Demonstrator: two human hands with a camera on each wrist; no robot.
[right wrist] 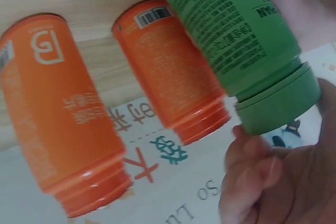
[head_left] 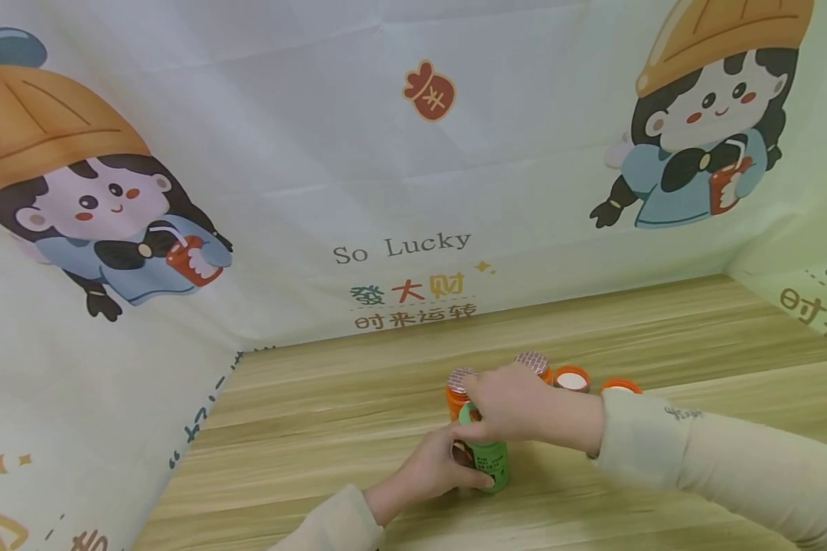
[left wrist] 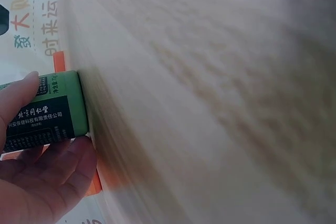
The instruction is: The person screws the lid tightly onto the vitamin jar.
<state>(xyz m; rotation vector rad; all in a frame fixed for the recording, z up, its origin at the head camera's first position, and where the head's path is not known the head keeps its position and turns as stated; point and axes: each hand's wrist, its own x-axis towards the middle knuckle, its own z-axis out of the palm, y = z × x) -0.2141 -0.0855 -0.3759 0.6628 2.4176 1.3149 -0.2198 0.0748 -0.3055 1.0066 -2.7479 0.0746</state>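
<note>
wood-grain table [head_left: 317,413], green bottle [head_left: 494,461], orange bottles [right wrist: 170,69], orange caps [head_left: 572,380]

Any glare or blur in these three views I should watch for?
Left wrist: the tabletop nearest the lens is blurred, but larger lettering on the green bottle reads clearly; right wrist: small glints on the neck of the leftmost orange bottle, its fine print soft; head: light fairly even, the green label's print too small to read.

Soft, even light fills the head view, while the left wrist view's tabletop [left wrist: 199,103] blurs
</note>
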